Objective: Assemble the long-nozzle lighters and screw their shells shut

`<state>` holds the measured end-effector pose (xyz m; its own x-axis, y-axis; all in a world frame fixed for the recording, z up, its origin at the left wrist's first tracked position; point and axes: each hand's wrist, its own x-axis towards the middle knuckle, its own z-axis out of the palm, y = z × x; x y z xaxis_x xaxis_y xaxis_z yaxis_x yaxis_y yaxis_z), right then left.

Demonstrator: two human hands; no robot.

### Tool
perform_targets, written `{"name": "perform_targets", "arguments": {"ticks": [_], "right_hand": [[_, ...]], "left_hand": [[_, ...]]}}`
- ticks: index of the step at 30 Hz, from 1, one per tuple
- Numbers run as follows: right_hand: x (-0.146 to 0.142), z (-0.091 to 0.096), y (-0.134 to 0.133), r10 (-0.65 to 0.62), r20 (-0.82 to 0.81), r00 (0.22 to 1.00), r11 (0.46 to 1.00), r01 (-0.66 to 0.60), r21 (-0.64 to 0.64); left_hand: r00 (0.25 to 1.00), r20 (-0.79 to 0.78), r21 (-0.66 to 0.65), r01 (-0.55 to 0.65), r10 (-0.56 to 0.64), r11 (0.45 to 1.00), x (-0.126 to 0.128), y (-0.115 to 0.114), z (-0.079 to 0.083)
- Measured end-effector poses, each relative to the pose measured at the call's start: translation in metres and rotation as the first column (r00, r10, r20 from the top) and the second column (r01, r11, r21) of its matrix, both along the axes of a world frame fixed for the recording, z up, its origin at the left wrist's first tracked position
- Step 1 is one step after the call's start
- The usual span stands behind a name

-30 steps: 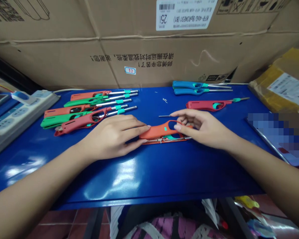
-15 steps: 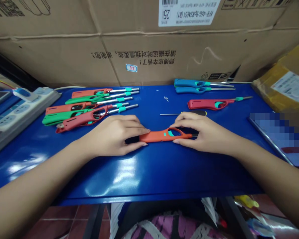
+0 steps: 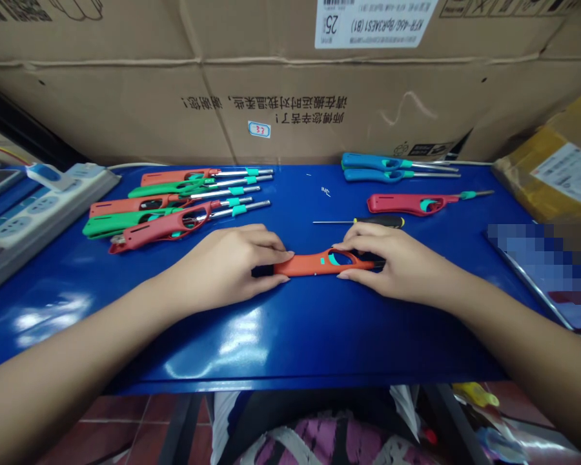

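An orange lighter body (image 3: 314, 263) with a teal trigger lies flat on the blue table (image 3: 290, 336), pressed between both hands. My left hand (image 3: 227, 266) grips its left end, fingers and thumb closed round it. My right hand (image 3: 392, 261) pinches the right end near the trigger opening. Just behind my right hand lies a thin screwdriver (image 3: 363, 222) with a black and yellow handle.
A pile of red and green long-nosed lighters (image 3: 174, 203) lies at the left rear; two blue lighters (image 3: 392, 168) and one red lighter (image 3: 416, 203) at the right rear. A power strip (image 3: 33, 206) sits far left. Cardboard boxes (image 3: 271, 84) wall the back; a yellow parcel (image 3: 556, 168) sits right.
The upper orange shell, lifted at an angle a second ago over the lower half with its wires, now lies closed flat. Both hands have settled onto its ends.
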<state>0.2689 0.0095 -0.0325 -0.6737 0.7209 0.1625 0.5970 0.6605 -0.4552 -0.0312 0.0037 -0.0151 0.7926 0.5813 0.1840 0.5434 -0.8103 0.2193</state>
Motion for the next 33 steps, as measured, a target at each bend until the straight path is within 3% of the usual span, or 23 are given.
{"name": "perform_targets", "arguments": {"ticks": [5,8,16,28,33], "right_hand": [[-0.002,0.001,-0.003,0.052,0.191,0.98,0.942,-0.112,0.317],[-0.001,0.001,-0.003,0.074,0.179,0.981,0.908,-0.14,0.395],[-0.002,0.002,-0.004,0.094,0.108,0.99,0.949,-0.122,0.292],[-0.006,0.004,-0.005,0.144,0.085,0.986,0.958,-0.16,0.237],[-0.011,0.007,-0.009,0.106,0.089,0.99,0.966,-0.124,0.226]], "left_hand": [[0.995,-0.097,0.203,-0.001,0.021,0.979,0.008,-0.009,0.001],[0.998,-0.061,0.255,-0.003,0.02,0.967,0.008,-0.009,-0.001],[0.997,0.063,0.149,0.027,-0.037,0.988,0.006,-0.006,-0.005],[0.974,0.207,0.172,0.055,-0.091,0.984,0.014,-0.015,-0.009],[0.96,0.281,-0.028,0.007,0.001,1.0,0.02,-0.02,-0.005]]}}
